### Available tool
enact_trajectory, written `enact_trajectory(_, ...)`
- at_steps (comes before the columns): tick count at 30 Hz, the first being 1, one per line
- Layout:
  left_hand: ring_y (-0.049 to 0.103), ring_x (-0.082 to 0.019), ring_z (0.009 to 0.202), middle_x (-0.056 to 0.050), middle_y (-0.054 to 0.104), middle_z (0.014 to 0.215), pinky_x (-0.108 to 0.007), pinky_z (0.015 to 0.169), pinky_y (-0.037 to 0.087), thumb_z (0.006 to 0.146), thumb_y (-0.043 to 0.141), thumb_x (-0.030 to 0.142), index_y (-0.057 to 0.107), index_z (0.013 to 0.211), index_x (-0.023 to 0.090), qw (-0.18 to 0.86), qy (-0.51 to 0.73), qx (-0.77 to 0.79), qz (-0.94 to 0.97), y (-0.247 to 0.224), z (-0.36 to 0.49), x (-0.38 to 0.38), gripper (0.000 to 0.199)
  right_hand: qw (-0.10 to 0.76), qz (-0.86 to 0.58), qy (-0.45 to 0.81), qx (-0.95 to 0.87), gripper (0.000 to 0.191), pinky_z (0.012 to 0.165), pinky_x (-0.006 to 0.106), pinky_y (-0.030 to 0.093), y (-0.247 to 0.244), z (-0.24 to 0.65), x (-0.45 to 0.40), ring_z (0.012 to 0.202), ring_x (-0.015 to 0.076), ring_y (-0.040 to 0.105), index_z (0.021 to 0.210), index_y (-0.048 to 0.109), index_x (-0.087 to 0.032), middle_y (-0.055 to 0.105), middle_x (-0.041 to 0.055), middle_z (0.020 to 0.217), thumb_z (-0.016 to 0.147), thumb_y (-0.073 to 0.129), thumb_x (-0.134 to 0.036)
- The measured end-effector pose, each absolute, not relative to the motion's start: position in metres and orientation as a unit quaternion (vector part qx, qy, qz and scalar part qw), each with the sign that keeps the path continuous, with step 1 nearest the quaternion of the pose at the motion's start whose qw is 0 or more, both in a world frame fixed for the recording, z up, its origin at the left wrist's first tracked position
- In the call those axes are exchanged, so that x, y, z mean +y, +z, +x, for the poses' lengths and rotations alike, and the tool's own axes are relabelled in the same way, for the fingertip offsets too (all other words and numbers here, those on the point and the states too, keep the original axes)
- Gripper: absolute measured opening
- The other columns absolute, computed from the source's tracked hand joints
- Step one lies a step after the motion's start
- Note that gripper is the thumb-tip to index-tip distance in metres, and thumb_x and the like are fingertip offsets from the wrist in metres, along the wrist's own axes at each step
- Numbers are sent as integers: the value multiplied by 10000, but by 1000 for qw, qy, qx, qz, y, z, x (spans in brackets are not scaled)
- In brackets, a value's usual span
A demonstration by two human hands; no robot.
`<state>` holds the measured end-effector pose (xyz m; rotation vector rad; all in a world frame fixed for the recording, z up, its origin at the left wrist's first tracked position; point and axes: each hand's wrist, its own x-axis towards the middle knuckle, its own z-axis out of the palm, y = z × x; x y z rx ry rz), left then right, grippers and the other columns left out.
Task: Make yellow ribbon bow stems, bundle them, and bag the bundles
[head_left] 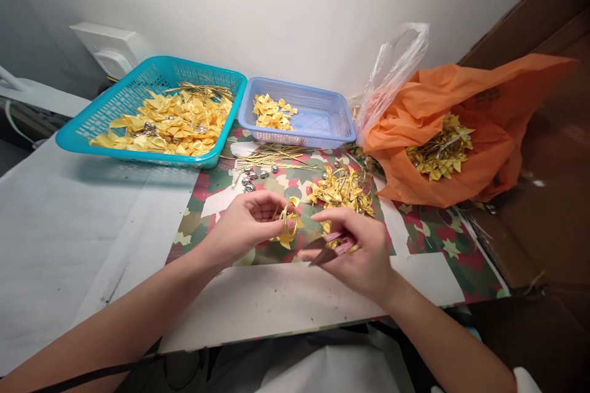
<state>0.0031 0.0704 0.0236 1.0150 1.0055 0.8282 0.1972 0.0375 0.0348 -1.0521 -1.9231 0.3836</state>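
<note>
Your left hand (242, 221) pinches a yellow flower ornament (286, 239) with looped gold wire just above the desk (59, 245), the loop's long axis nearly upright in view and petals pointing up and down. Your right hand (366, 252) grips pink-handled scissors (345, 247), the blurred blades angling left and back toward you.

Blur is softening the tool (326, 250) that the right hand (362, 252) is partly hiding. The orange bag (498, 135) is partly covering its yellow flowers (445, 150); the edge is cropping the left forearm (133, 301).
</note>
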Motion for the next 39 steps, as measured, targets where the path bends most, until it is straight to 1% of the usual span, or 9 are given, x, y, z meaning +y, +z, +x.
enact_trajectory(3,553,-77,542,29,628,654,-155,454,466,571,872,208,674,741,165,685,378,434,447,23,3,70,265,460,-383,161,-785,92,511,221,398,27,180,38,488,87,512,865,689,-198,620,-41,580,883,634,-269)
enact_trajectory(7,593,-93,588,30,639,681,-179,527,511,591,875,223,680,780,173,696,383,420,438,24,1,70,276,488,-376,134,-776,192,519,226,382,20,171,41,492,86,512,738,664,-189,604,-31,548,906,573,-207)
enact_trajectory(11,595,-100,580,17,665,694,-194,528,503,622,863,264,667,801,173,685,391,439,431,20,1,70,281,520,-387,122,-751,157,491,227,360,18,174,40,472,83,479,729,638,-194,568,-41,531,879,593,-202)
enact_trajectory(15,608,-103,577,2,686,667,-182,519,472,654,848,295,651,838,172,694,398,457,389,14,0,73,297,546,-443,166,-692,109,438,214,358,18,181,40,451,77,479,740,615,-206,607,-38,584,848,631,-201)
enact_trajectory(18,613,-87,575,3,704,676,-165,531,472,650,853,268,641,863,175,719,406,446,347,12,-1,74,314,536,-448,191,-690,104,449,218,374,15,185,42,465,84,504,745,610,-207,610,-35,594,845,638,-199)
enact_trajectory(22,702,-121,724,-19,750,780,-209,709,554,676,822,221,635,957,187,758,408,396,320,17,-1,72,340,495,-408,162,-750,133,529,243,367,7,188,44,521,98,493,756,625,-203,592,-32,586,843,563,-123)
enact_trajectory(24,723,-141,771,-35,765,833,-224,740,564,678,805,186,625,1025,192,770,400,377,324,20,-1,71,391,472,-393,144,-776,180,545,253,349,5,189,45,535,104,486,767,629,-197,604,-26,594,832,504,-85)
enact_trajectory(29,741,-172,829,-40,773,878,-207,691,564,750,775,164,582,1125,213,759,391,359,377,22,0,67,424,467,-391,136,-782,234,549,251,340,6,193,46,548,109,499,802,640,-186,603,-23,600,791,457,-40)
enact_trajectory(39,711,-108,742,-34,775,909,-152,619,546,760,802,172,564,1184,225,735,394,367,412,17,-2,67,489,461,-402,152,-776,273,555,247,337,3,195,45,551,113,505,800,644,-189,603,-19,607,763,436,-16)
